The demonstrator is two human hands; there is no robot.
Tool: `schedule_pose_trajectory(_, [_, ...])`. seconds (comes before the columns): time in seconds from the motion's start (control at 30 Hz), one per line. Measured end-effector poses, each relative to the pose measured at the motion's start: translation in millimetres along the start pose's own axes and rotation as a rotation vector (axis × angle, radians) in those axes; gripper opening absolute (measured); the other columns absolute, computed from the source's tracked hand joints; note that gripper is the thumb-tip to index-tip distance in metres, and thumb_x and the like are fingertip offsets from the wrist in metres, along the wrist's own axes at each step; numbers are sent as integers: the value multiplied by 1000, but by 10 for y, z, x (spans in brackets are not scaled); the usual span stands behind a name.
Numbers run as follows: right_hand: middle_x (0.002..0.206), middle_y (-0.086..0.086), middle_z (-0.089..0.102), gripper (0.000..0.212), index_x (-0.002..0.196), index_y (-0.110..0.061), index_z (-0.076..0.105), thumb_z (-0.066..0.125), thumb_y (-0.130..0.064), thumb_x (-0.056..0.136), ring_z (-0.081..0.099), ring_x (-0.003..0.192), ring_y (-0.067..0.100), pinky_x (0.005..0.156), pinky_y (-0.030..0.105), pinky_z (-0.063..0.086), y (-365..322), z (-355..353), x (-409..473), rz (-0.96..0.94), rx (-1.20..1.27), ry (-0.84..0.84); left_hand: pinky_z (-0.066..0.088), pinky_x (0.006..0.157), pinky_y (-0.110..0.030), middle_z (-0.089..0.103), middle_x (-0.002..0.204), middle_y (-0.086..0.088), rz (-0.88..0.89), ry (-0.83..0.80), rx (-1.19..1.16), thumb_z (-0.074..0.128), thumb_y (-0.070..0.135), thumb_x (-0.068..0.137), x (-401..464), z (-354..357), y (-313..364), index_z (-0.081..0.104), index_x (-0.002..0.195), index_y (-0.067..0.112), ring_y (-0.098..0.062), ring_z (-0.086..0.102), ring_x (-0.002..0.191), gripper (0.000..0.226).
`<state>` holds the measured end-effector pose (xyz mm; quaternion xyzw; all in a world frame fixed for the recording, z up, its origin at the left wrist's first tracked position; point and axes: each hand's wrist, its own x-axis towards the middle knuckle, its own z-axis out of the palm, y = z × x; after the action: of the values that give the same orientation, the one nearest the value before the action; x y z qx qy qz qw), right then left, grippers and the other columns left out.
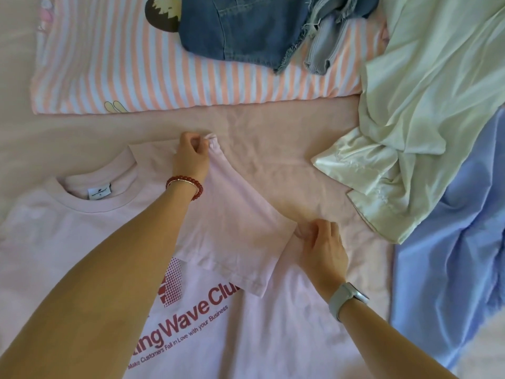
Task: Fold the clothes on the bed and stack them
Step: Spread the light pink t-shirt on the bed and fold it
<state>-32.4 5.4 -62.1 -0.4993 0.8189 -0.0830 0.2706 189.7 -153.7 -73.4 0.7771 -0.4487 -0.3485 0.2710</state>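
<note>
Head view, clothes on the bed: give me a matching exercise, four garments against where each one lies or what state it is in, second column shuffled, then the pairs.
Things:
1. pink T-shirt
2. denim shorts
3. cream garment
4. blue garment

States:
A. crumpled at the right, partly over the blue one
B. spread flat, sleeve folded in, pinched by the left hand and the right hand
C. on the striped shirt
D. at the right edge, partly under another

Pairs: 1-B, 2-C, 3-A, 4-D

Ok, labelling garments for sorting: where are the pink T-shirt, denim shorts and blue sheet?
pink T-shirt (273,337): head view, bare chest panel.
denim shorts (246,26): head view, middle.
blue sheet (451,255): head view, middle.
</note>
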Motion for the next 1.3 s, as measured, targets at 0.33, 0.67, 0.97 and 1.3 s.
schedule_pose_trajectory(0.33, [142, 8, 45, 44, 131, -24, 54, 43, -29, 88, 43, 130, 32, 102, 60, 32, 223, 233, -467, -910, -422, -104, 47, 73, -38, 58, 120, -11, 89, -132, 368, 59, 27, 88, -794, -377, -632, 33, 134, 13, -33, 59, 98, 55])
schedule_pose_trajectory(0.67, [114, 17, 59, 41, 120, -3, 57, 62, -5, 80, 58, 99, 40, 83, 45, 48, 1022, -156, -977, -369, -144, -37, 25, 106, -56, 34, 144, -20, 186, -2, 608, 56, 16, 87, -1777, -135, -513, 37, 139, 9, -38, 29, 133, 56])
schedule_pose_trajectory(0.97, [94, 14, 62, 28, 107, -4, 62, 67, -15, 82, 57, 91, 39, 78, 44, 45, 1835, -514, -1816, 33, -165, -28, 34, 102, -54, 32, 144, -25, 199, -186, 455, 63, 9, 81, -3435, 264, -838, 40, 136, -1, -44, 37, 129, 61])
schedule_pose_trajectory(1.3, [100, 12, 57, 18, 99, -4, 57, 49, -18, 92, 50, 98, 32, 73, 38, 41, 2196, -690, -2034, 21, -111, -175, 6, 112, -56, 8, 156, -13, 75, -217, 588, 52, 27, 90, -4294, 580, -756, 30, 143, 14, -31, 2, 144, 60])
